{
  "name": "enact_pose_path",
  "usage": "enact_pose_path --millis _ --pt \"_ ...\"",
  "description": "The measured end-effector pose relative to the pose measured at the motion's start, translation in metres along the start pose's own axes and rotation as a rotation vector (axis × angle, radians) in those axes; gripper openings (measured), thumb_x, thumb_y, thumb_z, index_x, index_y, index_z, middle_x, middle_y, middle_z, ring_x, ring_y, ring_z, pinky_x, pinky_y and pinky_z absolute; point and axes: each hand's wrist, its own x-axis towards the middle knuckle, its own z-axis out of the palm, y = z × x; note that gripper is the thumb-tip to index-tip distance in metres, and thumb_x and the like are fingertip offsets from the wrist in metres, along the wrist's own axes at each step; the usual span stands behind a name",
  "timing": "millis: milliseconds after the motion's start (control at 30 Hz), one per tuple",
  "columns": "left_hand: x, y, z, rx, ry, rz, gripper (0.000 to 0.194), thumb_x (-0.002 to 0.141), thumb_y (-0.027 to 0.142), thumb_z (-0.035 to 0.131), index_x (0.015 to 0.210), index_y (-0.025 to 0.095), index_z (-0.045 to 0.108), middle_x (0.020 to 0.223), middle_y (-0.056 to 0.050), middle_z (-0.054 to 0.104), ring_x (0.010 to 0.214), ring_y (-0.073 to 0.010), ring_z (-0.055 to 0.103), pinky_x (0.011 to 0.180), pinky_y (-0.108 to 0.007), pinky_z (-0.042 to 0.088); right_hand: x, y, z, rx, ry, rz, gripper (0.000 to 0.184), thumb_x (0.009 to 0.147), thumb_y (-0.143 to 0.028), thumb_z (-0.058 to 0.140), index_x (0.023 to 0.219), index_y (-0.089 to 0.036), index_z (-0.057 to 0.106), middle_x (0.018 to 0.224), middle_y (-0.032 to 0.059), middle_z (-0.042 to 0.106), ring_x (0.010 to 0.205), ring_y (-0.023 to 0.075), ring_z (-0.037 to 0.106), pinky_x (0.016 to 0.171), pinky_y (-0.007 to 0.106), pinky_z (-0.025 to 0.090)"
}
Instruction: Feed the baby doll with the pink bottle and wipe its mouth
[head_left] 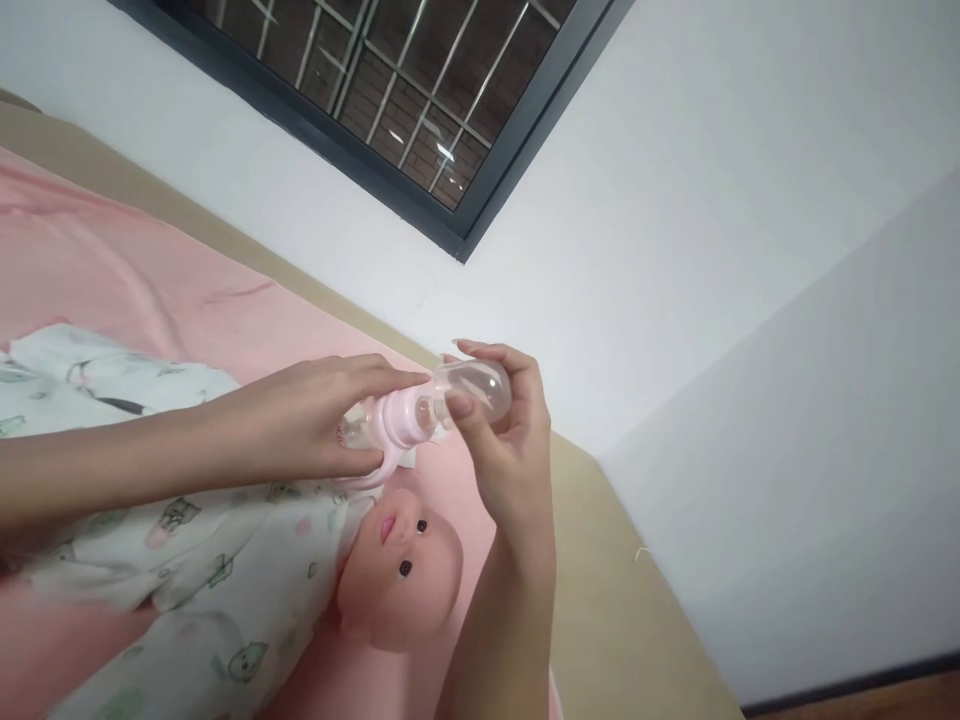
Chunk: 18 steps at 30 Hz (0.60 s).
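Note:
My left hand (330,415) is wrapped round a baby bottle (401,415) with a pink collar and pink handle, held tilted toward the right. Between the thumb and fingers of my right hand (510,430) is a clear domed bottle cap (480,385). The cap is at the teat end of the bottle; whether it still touches the collar I cannot tell. Just below the bottle lies a baby doll (420,590) on its back, dressed in white printed clothes (247,570). Part of the bottle's body is hidden by my left hand.
A pink sheet (135,250) covers much of the tan surface (622,600) under the doll. White walls (712,200) meet in a corner behind it, and a dark-framed window (457,225) with bars is above.

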Motion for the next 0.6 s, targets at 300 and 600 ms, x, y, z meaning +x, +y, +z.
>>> enact_pose_path --millis 300,600 --pt "-0.003 0.0 -0.01 -0.095 0.099 -0.108 0.076 0.07 0.033 0.057 0.141 0.029 0.03 0.114 -0.004 0.061 0.092 -0.0234 0.063 0.073 -0.029 0.048 -0.002 -0.001 0.024 -0.14 -0.023 0.075 0.049 0.073 -0.034 0.07 0.118 -0.031 0.051 0.123 0.0042 0.054 0.111 0.0214 0.054 0.09 0.039 0.051" --pt "0.0 -0.007 -0.009 0.009 0.12 -0.007 0.076 0.076 0.039 0.061 0.142 0.026 0.025 0.118 -0.008 0.06 0.106 -0.0276 0.057 0.085 -0.036 0.044 -0.003 0.008 0.037 -0.127 0.136 0.132 0.083 0.066 -0.031 0.073 0.137 -0.037 0.032 0.128 0.0086 0.047 0.111 0.0244 0.055 0.078 0.038 0.057"
